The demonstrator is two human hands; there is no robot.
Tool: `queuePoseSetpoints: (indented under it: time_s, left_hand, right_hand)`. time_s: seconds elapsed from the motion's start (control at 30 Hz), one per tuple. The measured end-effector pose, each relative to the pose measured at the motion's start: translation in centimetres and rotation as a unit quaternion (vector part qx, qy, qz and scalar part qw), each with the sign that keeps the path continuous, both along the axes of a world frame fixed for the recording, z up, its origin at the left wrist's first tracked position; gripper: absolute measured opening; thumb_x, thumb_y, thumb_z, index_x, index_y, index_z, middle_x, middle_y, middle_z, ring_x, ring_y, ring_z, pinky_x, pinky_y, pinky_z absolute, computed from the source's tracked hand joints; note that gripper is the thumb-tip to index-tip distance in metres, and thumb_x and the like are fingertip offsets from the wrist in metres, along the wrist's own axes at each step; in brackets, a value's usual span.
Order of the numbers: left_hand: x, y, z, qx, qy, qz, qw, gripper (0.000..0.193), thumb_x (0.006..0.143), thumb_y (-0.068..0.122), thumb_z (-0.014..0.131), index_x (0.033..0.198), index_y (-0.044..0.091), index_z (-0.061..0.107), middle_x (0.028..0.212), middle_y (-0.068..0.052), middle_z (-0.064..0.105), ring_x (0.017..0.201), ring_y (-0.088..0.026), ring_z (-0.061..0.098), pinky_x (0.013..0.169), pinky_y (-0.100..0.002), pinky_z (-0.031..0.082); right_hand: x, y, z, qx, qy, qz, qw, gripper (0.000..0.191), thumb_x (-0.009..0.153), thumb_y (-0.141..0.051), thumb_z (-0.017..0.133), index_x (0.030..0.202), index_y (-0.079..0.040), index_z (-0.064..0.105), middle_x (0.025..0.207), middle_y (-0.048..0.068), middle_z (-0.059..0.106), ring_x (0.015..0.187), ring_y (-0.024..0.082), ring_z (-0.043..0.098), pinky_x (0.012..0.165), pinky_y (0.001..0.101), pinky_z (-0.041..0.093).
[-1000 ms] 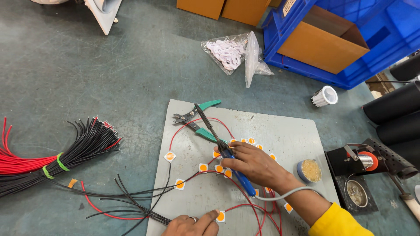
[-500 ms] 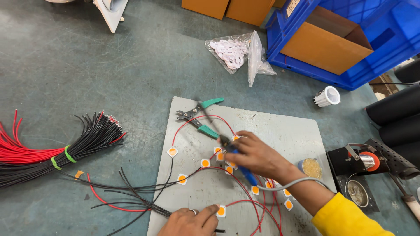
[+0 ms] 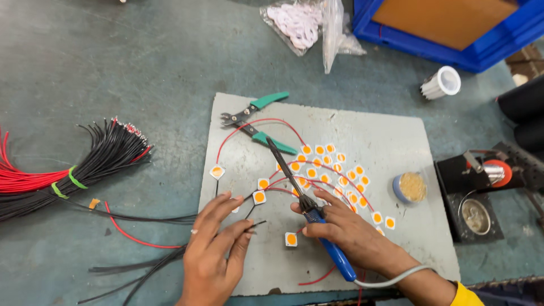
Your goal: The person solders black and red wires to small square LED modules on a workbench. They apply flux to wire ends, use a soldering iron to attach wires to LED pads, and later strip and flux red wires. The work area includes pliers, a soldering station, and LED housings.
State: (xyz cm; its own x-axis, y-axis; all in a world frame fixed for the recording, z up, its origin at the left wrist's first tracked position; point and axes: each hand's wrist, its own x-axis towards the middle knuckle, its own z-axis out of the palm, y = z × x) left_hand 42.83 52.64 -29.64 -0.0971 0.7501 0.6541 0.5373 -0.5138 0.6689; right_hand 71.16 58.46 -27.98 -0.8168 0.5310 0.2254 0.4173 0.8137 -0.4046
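My right hand [image 3: 347, 228] grips a blue-handled soldering iron [image 3: 335, 253], its dark tip pointing up and left over the grey board [image 3: 391, 141]. My left hand [image 3: 214, 247] pinches a thin black wire [image 3: 258, 224] between thumb and fingers, close to a small white square chip with an orange centre [image 3: 259, 196]. Several more such chips [image 3: 334, 173] lie on the board, joined by red wires [image 3: 255, 123]. One loose chip [image 3: 291, 239] sits between my two hands.
Green-handled cutters [image 3: 256, 119] lie at the board's upper left. A bundle of black and red wires [image 3: 68, 173] lies left. A small tin [image 3: 411, 187], a soldering stand [image 3: 481, 187], a white ribbed part [image 3: 441, 83], a plastic bag [image 3: 309, 22] and a blue crate [image 3: 447, 28] sit right and above.
The view has shifted closer. My right hand pulled the soldering iron down toward the board's near edge. My left hand rose into view and took a black wire end.
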Motion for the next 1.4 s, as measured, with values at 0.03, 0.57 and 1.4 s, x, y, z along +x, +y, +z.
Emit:
queuePoseSetpoints:
  time_s: [0.03, 0.57, 1.4]
  left_hand:
    - [-0.1, -0.3, 0.1, 0.046, 0.035, 0.005, 0.998, 0.021, 0.073, 0.002, 0.072, 0.093, 0.002, 0.067, 0.109, -0.019, 0.068, 0.098, -0.037, 0.069, 0.080, -0.041, 0.056]
    - [0.7, -1.3, -2.3, -0.128, 0.236, -0.303, 0.914, 0.033, 0.074, 0.019, 0.080, 0.098, 0.005, 0.061, 0.127, -0.009, 0.068, 0.060, -0.028, 0.067, 0.055, -0.041, 0.052]
    - [0.5, -1.4, -3.2, -0.123, 0.284, -0.285, 0.907, 0.030, 0.077, 0.023, 0.078, 0.092, 0.005, 0.060, 0.138, -0.010, 0.063, 0.062, -0.024, 0.067, 0.057, -0.040, 0.052]
  right_hand:
    - [0.0, -0.2, -0.1, -0.003, 0.004, 0.006, 1.000, 0.030, 0.095, -0.010, 0.061, 0.121, -0.021, 0.051, 0.146, 0.011, 0.061, 0.136, 0.037, 0.057, 0.121, 0.0605, 0.030]
    - [-0.2, -3.0, -1.1, 0.011, 0.020, -0.020, 1.000, 0.029, 0.095, -0.017, 0.059, 0.123, -0.021, 0.052, 0.150, 0.008, 0.057, 0.138, 0.046, 0.052, 0.121, 0.0591, 0.033]
    - [5.3, -8.7, 3.8, -0.146, 0.157, -0.178, 0.960, 0.022, 0.076, -0.023, 0.075, 0.089, -0.005, 0.074, 0.065, 0.004, 0.069, 0.062, 0.017, 0.063, 0.058, 0.0319, 0.051]
